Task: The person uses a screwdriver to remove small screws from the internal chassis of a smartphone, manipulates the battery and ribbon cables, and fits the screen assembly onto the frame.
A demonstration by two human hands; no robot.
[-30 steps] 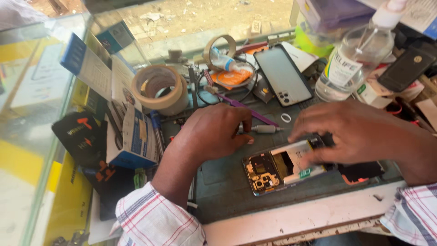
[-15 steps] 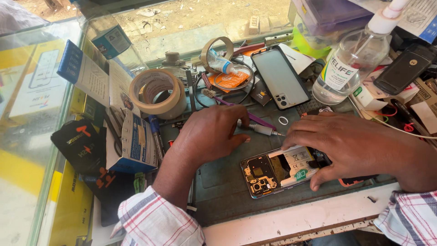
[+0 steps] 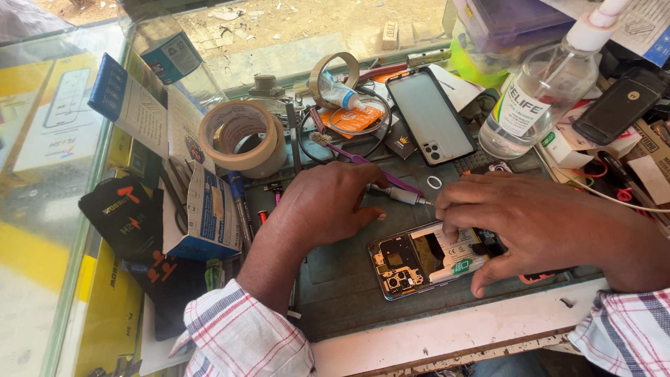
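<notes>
Left hand [image 3: 328, 209]: grip pinching one thin metal-tipped screwdriver [image 3: 399, 195]. Right hand [image 3: 530, 223]: fingers pressed onto one opened smartphone with exposed circuit board [image 3: 426, 260], flat on dark desk mat [image 3: 335, 272]. Beyond: two tape rolls [image 3: 241, 136], one clear spray bottle [image 3: 537, 98].

Work mat [image 3: 349, 272] grey-green; opened phone [image 3: 419, 260] gold inside, white label, green sticker; tape roll [image 3: 241, 136] beige; brush handle [image 3: 377, 167] purple; sleeves [image 3: 244, 335] white, red-blue check; packet [image 3: 352, 119] orange; spray bottle [image 3: 534, 98] clear, white cap
</notes>
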